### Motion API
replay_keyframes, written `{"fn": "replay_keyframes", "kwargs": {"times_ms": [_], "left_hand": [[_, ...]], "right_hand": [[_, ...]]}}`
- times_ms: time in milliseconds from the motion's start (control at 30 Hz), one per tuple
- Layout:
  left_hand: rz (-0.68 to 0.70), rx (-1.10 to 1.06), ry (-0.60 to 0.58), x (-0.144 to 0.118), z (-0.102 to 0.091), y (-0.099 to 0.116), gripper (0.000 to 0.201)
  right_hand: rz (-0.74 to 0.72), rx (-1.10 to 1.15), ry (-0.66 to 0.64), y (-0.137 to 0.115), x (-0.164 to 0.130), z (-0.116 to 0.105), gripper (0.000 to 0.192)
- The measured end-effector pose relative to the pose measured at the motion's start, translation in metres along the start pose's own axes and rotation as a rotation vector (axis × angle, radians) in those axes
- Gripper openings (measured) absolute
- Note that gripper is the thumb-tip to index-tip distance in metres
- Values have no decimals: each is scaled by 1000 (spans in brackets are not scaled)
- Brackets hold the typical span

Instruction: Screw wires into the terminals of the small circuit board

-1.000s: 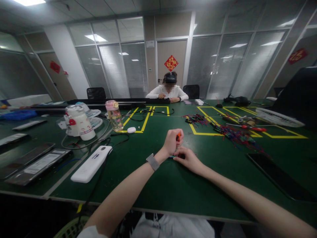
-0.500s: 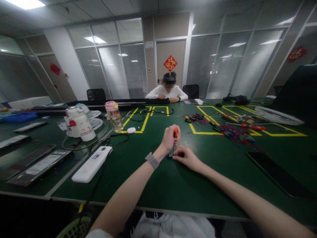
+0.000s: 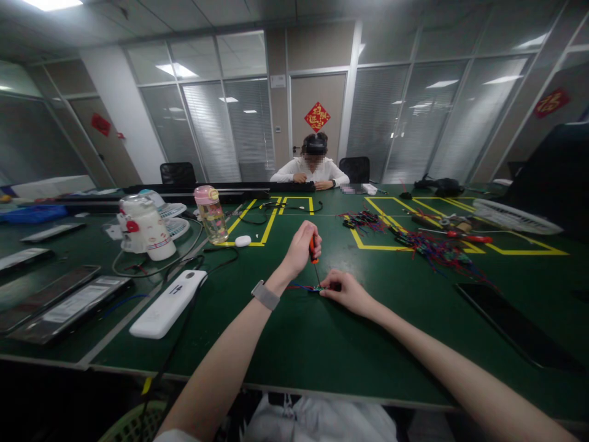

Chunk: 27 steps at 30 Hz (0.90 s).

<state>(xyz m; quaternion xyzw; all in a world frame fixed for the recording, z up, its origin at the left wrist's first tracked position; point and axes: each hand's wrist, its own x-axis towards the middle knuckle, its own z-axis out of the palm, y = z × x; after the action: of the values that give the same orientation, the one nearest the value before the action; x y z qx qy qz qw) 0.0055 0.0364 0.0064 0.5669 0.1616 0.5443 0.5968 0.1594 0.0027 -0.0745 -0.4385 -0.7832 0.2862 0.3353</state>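
Head view: left hand (image 3: 300,247) raised off green table (image 3: 299,350), fingers (image 3: 304,236) curled tight round orange handle of small screwdriver (image 3: 313,255). Shaft tilted slightly, tip down on small part (image 3: 317,288) lying on table just ahead of right hand. Left wrist bent, grey watch band (image 3: 265,295) on it, forearm running down to lower left of frame, bare.

Right hand (image 3: 346,293) flat and low on table, fingertips (image 3: 324,292) pinched narrow on the part, holding it down. Right forearm stretched from lower right corner, bare, resting near table edge. Thin red and blue wires (image 3: 297,286) trailing left from the part under the left wrist.

Outward: white remote-like device (image 3: 168,304) left of left arm, black cable (image 3: 202,261) crossing beside it. Dark flat panels (image 3: 64,307) further left. White jar (image 3: 150,228) and pink-lidded bottle (image 3: 210,213) behind those, small white mouse-shaped thing (image 3: 242,240) near yellow tape lines (image 3: 269,227). Pile of coloured wires (image 3: 432,248) to the right, red-handled tool (image 3: 469,238) beside pile, black slab (image 3: 515,328) at right edge. Other person (image 3: 316,169) in white sleeves seated at far side of table, hands together on table; too small to tell what is held.
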Motion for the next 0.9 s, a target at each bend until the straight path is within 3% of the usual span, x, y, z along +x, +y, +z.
{"fn": "replay_keyframes", "kwargs": {"times_ms": [233, 400, 600, 900], "left_hand": [[31, 67, 6, -7, 10, 6, 32], [-97, -82, -133, -11, 5, 7, 34], [-149, -151, -121, -6, 11, 1, 44], [-41, 47, -205, -9, 18, -1, 30]], "right_hand": [[-25, -15, -17, -3, -1, 0, 8], [-13, -17, 0, -3, -1, 1, 8], [-8, -3, 0, -3, -1, 2, 8], [-6, -48, 38, -3, -4, 3, 9]]}}
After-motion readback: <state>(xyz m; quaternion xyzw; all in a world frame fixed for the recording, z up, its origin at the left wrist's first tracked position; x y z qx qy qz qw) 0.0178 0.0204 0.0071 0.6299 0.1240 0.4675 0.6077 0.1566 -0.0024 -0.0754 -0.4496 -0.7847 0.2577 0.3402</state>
